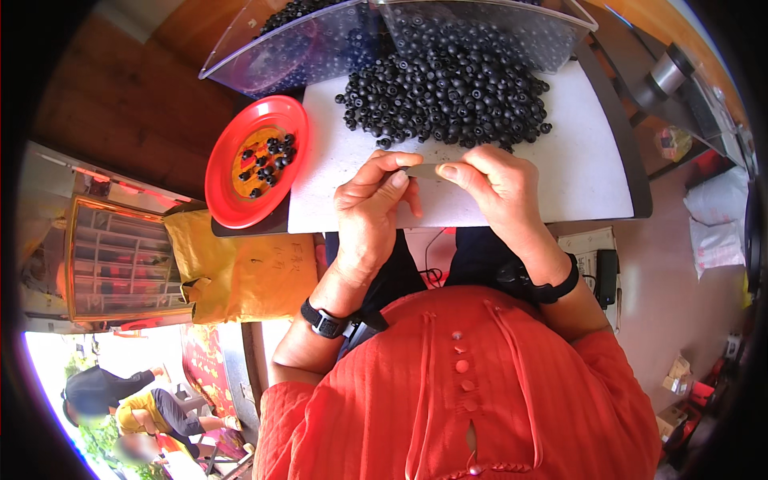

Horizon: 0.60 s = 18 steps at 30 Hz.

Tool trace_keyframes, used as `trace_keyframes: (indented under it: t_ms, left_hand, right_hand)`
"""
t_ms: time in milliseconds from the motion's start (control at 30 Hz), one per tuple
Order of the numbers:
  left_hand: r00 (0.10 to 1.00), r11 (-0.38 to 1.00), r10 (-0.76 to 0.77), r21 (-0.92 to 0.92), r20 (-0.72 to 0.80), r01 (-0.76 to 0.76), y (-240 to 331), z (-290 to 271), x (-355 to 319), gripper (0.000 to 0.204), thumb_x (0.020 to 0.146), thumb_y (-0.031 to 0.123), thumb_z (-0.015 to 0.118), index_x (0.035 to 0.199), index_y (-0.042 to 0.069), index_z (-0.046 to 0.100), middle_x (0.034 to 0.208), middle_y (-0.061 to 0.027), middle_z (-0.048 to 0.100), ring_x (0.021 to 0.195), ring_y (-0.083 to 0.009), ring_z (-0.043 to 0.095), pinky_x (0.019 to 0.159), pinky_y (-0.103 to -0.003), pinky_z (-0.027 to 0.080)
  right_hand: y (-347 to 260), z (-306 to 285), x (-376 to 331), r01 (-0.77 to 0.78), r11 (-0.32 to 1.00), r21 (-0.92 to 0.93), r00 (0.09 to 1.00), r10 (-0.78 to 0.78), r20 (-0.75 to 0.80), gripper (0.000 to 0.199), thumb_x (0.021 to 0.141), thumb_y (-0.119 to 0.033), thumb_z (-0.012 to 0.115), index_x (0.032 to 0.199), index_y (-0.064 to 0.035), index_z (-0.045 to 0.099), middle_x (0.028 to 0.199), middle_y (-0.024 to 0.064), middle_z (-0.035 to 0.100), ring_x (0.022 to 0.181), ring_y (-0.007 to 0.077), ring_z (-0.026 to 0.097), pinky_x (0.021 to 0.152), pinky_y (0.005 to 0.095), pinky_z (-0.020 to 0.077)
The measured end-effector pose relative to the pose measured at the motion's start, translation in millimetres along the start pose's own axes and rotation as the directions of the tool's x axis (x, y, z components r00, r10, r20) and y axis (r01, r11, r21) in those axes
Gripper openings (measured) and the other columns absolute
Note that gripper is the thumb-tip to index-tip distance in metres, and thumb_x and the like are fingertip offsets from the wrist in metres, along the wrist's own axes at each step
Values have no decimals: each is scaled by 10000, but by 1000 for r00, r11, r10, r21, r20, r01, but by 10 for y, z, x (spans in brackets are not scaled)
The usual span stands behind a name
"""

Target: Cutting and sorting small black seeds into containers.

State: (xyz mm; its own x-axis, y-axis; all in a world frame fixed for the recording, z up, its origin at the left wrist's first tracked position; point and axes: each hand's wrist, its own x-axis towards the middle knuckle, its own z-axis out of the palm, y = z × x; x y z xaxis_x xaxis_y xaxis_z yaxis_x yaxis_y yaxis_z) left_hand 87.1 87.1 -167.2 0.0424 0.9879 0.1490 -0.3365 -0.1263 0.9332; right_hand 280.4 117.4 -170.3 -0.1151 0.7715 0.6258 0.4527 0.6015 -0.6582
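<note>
In front of me, my left hand (370,204) pinches a small dark piece between thumb and forefinger; the fingers mostly cover it. My right hand (500,184) grips a short, flat grey blade (422,170), its handle hidden in the fist. The blade's tip meets the left fingertips. Just beyond both hands, a large heap of small round black parts (448,92), some with a hole in the top, lies on a white board (584,136). A red plate (220,196) at the left holds several similar black parts (276,158).
Two clear plastic bins (304,52) with more black parts stand behind the heap. A yellow paper sack (240,268) sits below the plate, beside a framed rack (124,260). White bags (716,220) lie at the far right. Two people (148,408) are at the lower left.
</note>
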Motion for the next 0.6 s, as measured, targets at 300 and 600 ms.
trace_keyframes:
  t_ms: [300,600]
  left_hand:
    - [900,776,405,581,-162,-245,652,-439,35,235,933,-89,608,1120,-26,737,1017,-74,667,810,-139,647,659,-260,545]
    - [827,186,554,955,91,-229,600,-921,255,234,792,-51,730,1015,19,752,1051,-138,673,1002,-327,651,848,-407,534]
  right_hand:
    - [-20,-77,-19,-57,989,140,995,68,-72,205,911,-143,795,789,-9,699,662,56,603,555,137,525,518,302,413]
    - [-39,-51,-4,-59,989,134,993,72,-94,196,912,-138,792,792,-8,707,662,63,616,557,148,537,523,305,423]
